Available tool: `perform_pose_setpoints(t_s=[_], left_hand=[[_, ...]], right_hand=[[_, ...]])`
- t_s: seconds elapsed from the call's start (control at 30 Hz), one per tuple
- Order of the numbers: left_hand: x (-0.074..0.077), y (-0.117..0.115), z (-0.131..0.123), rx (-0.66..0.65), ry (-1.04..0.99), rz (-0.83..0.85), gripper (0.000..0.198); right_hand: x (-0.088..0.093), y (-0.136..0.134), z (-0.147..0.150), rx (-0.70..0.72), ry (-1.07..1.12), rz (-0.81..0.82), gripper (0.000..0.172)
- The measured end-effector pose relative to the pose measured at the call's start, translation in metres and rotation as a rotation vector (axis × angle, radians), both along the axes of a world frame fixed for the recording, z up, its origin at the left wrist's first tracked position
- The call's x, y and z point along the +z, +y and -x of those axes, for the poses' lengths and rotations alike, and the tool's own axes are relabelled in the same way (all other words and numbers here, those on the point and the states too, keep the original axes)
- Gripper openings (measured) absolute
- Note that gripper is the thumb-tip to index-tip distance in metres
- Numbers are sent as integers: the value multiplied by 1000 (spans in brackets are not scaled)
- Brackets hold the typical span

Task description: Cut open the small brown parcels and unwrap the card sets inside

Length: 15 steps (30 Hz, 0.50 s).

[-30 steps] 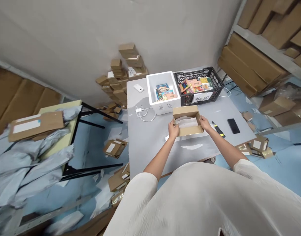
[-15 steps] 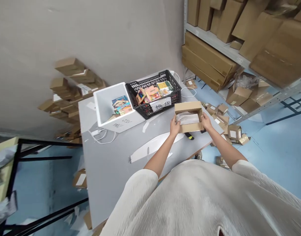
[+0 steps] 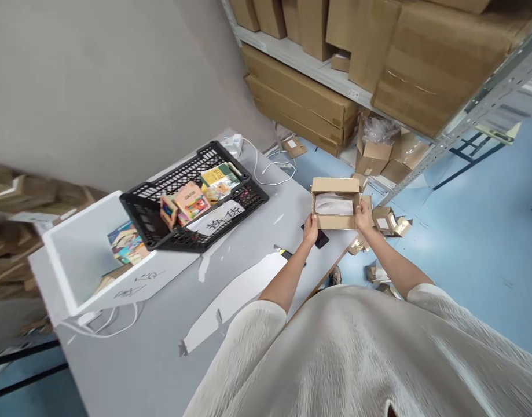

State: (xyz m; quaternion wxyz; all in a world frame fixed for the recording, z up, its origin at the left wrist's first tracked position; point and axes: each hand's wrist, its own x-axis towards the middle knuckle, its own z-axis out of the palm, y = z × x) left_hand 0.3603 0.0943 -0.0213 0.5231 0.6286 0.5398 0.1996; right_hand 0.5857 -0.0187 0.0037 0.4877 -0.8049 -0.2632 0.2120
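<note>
Between both hands I hold an open cardboard box (image 3: 336,185) with its flaps apart and white paper (image 3: 334,204) inside. My left hand (image 3: 311,228) is closed on its left near corner. My right hand (image 3: 363,215) grips the right side. Whether anything lies under the paper is hidden. Below the box, on the grey table (image 3: 161,365), lies a flat black object (image 3: 321,238), partly covered by my left hand. A yellow and black cutter (image 3: 283,252) lies beside my left forearm, partly hidden by it.
A black crate (image 3: 196,246) with colourful books stands on the table, next to a white foam box (image 3: 59,255) holding more. White cables (image 3: 270,174) run off the table's far end. Shelving (image 3: 300,61) with cartons rises ahead; opened boxes (image 3: 385,220) litter the blue floor.
My view has turned to the right, so the crate and the foam box sit further left. Both hands still hold the cardboard box, now beyond the black object, near the table's right edge.
</note>
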Motion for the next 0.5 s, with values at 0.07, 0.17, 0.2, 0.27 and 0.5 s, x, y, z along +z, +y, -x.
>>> perform_pose_setpoints(t_s=[0.07,0.17,0.2,0.27,0.5], left_hand=[[-6,-4,-8,-30,33,44,61],[-13,-7,-17,-47,58,65,57],[-15,-8,-19,-58,62,61,55],[-19,-9,-22,-86,75,56,54],[-27,-11,-29,-90,125,106,57]], right_hand=[[-7,-6,-5,-22,13,-7,75],[-18,-13,-9,-38,29,-3,77],[-21,-15,-10,-42,36,4,77],[-27,-17,-11,-48,56,21,77],[-38,-19,-16,-77,98,24,73]])
